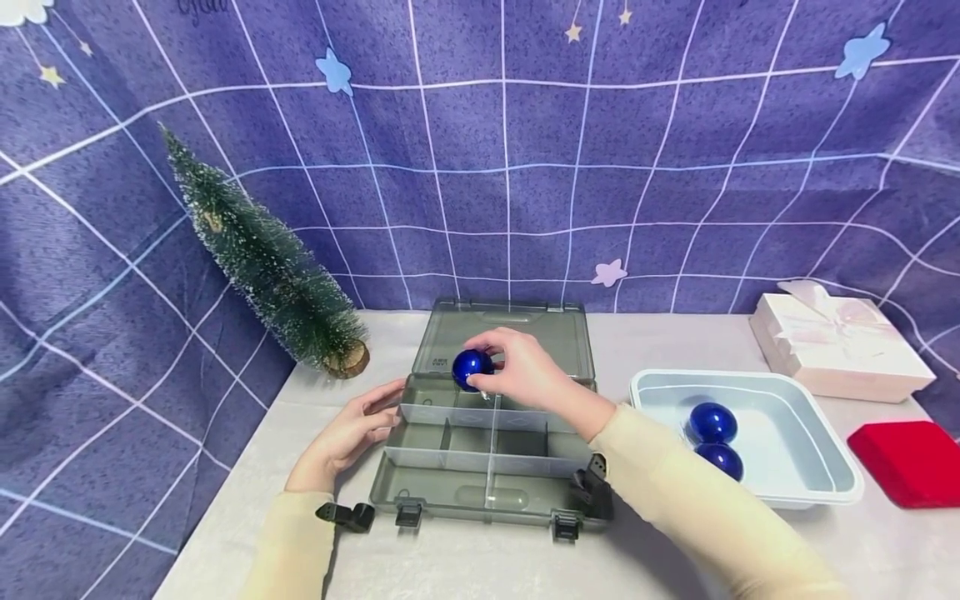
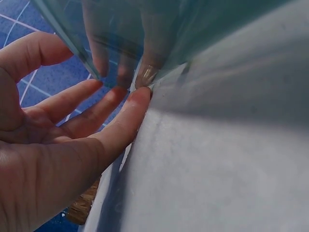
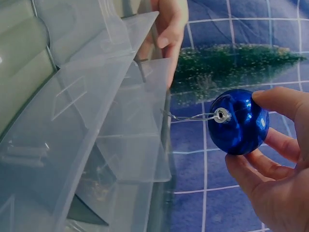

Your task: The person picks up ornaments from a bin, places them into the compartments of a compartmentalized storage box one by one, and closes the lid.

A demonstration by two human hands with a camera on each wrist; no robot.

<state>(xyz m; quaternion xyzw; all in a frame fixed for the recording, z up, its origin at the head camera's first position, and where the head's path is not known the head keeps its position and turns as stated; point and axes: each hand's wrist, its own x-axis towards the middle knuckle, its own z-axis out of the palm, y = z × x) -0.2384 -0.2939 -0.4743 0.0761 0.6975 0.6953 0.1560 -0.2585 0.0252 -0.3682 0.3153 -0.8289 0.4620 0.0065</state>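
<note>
The blue bauble (image 1: 469,367) is pinched by the right hand (image 1: 525,369) above the rear of the compartment box (image 1: 480,516), at whose left wall the left hand (image 1: 351,433) is held, fingers loosely extended. The bauble is probably best lowered slowly, clear of the partitions (image 1: 450,457), with the box steadied. Its silver cap (image 3: 222,115) and loop (image 3: 190,117) are shown clearly by the right wrist view, barely by the head view.
</note>
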